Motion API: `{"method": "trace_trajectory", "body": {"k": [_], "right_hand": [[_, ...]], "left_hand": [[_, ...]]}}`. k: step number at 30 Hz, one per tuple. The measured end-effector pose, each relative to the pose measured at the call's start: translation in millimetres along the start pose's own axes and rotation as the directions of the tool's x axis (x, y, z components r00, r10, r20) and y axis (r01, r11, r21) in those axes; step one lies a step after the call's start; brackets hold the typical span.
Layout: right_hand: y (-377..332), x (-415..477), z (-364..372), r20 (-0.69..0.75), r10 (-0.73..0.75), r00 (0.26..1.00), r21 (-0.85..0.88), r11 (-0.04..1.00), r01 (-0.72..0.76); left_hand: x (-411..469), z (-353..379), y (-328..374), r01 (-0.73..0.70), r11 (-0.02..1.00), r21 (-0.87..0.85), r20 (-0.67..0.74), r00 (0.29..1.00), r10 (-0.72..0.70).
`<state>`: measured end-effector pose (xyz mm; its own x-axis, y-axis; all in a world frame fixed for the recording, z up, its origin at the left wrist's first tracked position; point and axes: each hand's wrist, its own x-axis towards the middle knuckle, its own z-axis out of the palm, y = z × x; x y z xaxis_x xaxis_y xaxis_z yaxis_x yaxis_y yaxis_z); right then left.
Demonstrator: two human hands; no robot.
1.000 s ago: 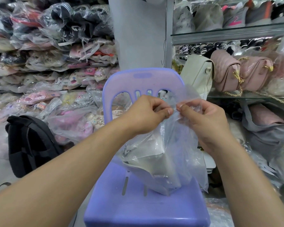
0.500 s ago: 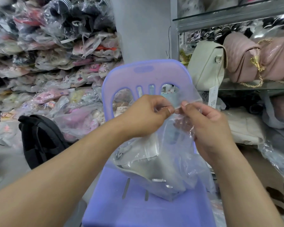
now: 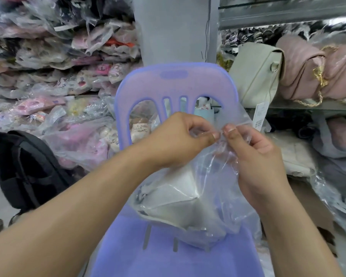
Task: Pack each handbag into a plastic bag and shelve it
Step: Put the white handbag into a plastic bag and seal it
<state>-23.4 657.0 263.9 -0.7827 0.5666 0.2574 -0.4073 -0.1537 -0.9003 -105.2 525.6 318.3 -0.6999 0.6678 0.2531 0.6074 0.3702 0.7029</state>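
The left hand (image 3: 180, 140) and right hand (image 3: 254, 156) are pinching the plastic bag (image 3: 218, 176); the handbag (image 3: 180, 198) sagging below their fingers may be dragging it loose.

A purple chair (image 3: 128, 248) carries a clear plastic bag (image 3: 224, 188) with a white handbag (image 3: 178, 202) inside, seemingly resting on the seat. The shelf (image 3: 308, 105) alongside holds a cream handbag (image 3: 256, 76) and pink handbags (image 3: 302, 70).
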Motion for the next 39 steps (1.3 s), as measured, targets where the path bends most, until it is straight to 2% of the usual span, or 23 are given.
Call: {"method": "trace_trajectory", "body": {"k": [4,8,13,15,20,28,30,32,35,39], "right_hand": [[-11,0,5,0.012,0.007,1.000,-0.099,0.995,-0.006],[-24,-9,7,0.009,-0.068,0.998,-0.256,0.964,0.068],[-27,-27,2,-0.083,-0.084,0.993,-0.204,0.977,0.066],[-27,-34,1,-0.097,-0.057,0.994,-0.176,0.984,0.039],[-31,-44,7,-0.144,-0.014,0.990,-0.127,0.992,-0.005],[-29,-44,24,-0.093,-0.026,0.995,-0.207,0.978,0.006],[-26,-45,29,-0.089,-0.030,0.996,-0.227,0.974,0.009],[-27,-46,33,-0.072,-0.039,0.997,-0.249,0.968,0.020],[-31,-49,33,-0.018,-0.063,0.998,-0.223,0.973,0.057],[-31,-51,27,0.099,-0.071,0.993,-0.241,0.966,0.093]], "left_hand": [[3,-3,-5,-0.035,0.998,-0.052,-0.009,0.999,0.034],[1,-5,0,-0.123,0.992,0.000,-0.058,0.991,0.123],[-8,-19,2,-0.102,0.994,0.031,0.124,0.987,0.098],[-12,-15,3,-0.136,0.988,0.070,0.141,0.982,0.125],[-18,5,1,-0.202,0.973,0.115,0.007,0.979,0.202],[-50,-13,-6,-0.138,0.908,0.395,-0.129,0.970,0.204],[-61,-16,-9,-0.127,0.900,0.417,-0.149,0.967,0.205],[-72,-17,-14,-0.136,0.924,0.358,-0.189,0.958,0.214],[-79,-12,-21,-0.158,0.971,0.181,-0.253,0.946,0.201],[-71,-13,-26,-0.185,0.981,-0.059,-0.251,0.954,0.165]]}}
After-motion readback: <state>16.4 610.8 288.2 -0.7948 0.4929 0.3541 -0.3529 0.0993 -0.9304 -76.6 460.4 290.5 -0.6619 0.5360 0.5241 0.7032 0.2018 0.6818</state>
